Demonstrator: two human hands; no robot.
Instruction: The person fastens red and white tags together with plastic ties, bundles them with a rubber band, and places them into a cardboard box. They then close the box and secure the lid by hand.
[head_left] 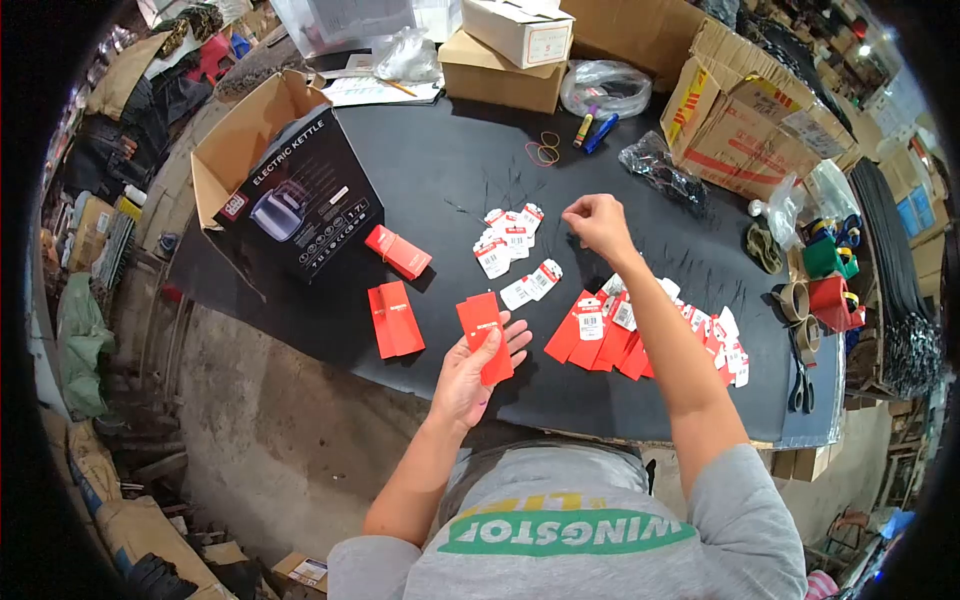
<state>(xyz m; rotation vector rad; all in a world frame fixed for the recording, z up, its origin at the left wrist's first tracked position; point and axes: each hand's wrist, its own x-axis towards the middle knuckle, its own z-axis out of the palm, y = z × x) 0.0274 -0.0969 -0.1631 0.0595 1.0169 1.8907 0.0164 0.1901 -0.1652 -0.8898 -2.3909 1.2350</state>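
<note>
Near the table's front edge my left hand (466, 382) is closed around red cardboard hang tags (484, 335), thumb on top and fingertips out past their right side. My right hand (598, 226) is raised over the table with fingers pinched together; whatever is between them is too small to make out. Thin black tag strings (500, 190) are strewn beyond and around it. White barcode tags (515, 240) lie between my hands. Right of my left hand spreads a row of red tags (565, 338) with white barcode tags on them, partly hidden by my right forearm.
To the left lie a banded red tag stack (400, 252) and more red tags (397, 322). An electric kettle box (305, 195) stands behind them. Cartons (500, 75), markers (600, 133) and rubber bands (543, 150) are at the back; scissors (801, 380) and tape rolls (794, 300) at right.
</note>
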